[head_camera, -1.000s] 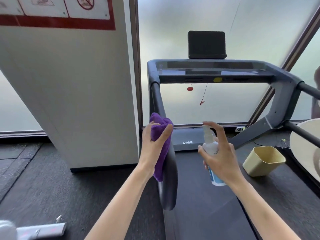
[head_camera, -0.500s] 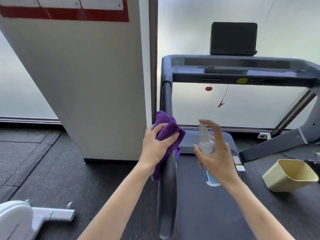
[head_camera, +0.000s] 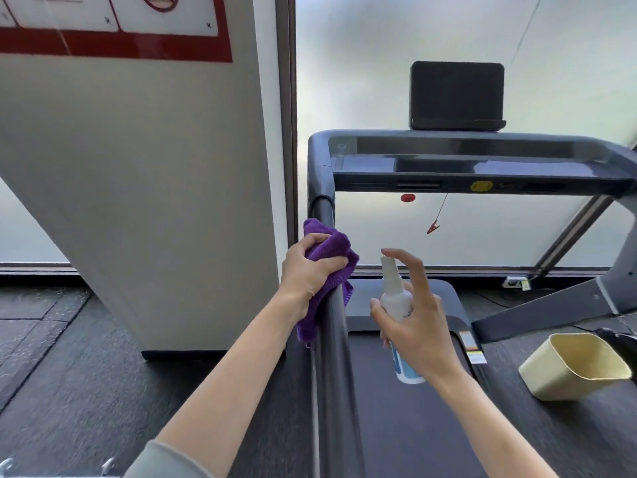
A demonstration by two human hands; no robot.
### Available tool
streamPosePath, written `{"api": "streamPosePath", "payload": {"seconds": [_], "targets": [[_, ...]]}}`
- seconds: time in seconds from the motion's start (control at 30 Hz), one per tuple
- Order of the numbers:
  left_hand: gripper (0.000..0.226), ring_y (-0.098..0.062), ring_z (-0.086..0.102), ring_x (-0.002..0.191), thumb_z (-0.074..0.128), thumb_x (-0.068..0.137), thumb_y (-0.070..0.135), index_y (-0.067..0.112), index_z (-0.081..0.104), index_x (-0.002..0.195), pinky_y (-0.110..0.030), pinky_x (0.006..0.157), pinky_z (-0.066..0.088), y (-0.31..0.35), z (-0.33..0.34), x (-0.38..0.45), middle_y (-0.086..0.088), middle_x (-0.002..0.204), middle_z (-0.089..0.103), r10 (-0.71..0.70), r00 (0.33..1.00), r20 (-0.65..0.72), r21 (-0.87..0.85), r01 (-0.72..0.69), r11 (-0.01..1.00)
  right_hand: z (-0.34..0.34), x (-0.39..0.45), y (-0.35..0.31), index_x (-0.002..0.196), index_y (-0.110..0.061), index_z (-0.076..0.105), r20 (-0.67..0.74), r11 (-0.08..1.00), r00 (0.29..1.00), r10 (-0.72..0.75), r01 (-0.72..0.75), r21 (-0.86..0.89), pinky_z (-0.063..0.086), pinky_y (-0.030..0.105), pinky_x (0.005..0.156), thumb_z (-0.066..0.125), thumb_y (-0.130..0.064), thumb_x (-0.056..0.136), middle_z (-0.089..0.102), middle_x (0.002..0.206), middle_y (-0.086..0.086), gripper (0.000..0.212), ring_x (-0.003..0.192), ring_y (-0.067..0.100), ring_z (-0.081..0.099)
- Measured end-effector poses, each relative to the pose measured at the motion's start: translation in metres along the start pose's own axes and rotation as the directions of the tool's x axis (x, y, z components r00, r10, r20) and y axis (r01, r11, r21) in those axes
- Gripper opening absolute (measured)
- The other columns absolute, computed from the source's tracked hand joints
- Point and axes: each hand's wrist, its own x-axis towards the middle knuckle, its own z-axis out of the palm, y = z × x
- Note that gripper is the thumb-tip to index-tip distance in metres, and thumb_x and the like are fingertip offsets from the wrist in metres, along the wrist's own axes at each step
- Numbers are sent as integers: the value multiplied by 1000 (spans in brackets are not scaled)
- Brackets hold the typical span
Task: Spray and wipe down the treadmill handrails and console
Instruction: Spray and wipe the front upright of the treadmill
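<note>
Left hand (head_camera: 310,270) with its grip closed round a crumpled purple microfibre cloth (head_camera: 327,267), pressing it onto the dark tubular left handrail (head_camera: 332,357) of the grey treadmill, just below the corner of the dark glossy console (head_camera: 482,163). Right hand (head_camera: 418,326) with its grip wrapped round a small white plastic spray bottle (head_camera: 396,298) with a blue label, index finger arched above the nozzle; the bottle is held just right of the rail, over the black running belt (head_camera: 406,426). A pale yellow plastic bin (head_camera: 572,367) lies tilted at right.
</note>
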Motion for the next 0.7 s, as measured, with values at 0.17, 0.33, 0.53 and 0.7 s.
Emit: {"api": "streamPosePath", "payload": {"seconds": [0.17,0.33,0.53,0.7], "targets": [[35,-28,65,94,83,57,26,35,68,87,-47,90,55,9,6,54,-3,102,68,5,999,-33,52,-3,999,11,24,0,117,-54,43,-14,1000,1000,14,-13,6,53,42,42,63,5,85,53,62,19,70,45,34,52],[37,-25,50,120,76,78,36,26,64,111,-42,106,42,11,11,80,-5,141,38,139,989,-42,281,-122,952,15,25,-2,120,-53,42,-40,1000,999,15,-16,-14,54,41,41,65,4,85,54,64,15,70,44,30,53],[64,-17,43,133,54,86,60,24,51,138,-41,113,33,10,-2,50,7,156,33,165,978,127,253,-193,948,5,6,-6,119,-46,45,-94,1000,995,27,-25,15,48,24,41,61,11,84,52,60,12,68,38,9,54],[57,-14,43,133,54,90,58,19,59,132,-38,112,33,4,-4,7,11,151,39,234,961,146,326,-270,906,2,-10,-11,119,-44,45,-84,1000,996,8,-7,21,49,26,40,61,11,85,55,60,12,66,37,10,54]]}}
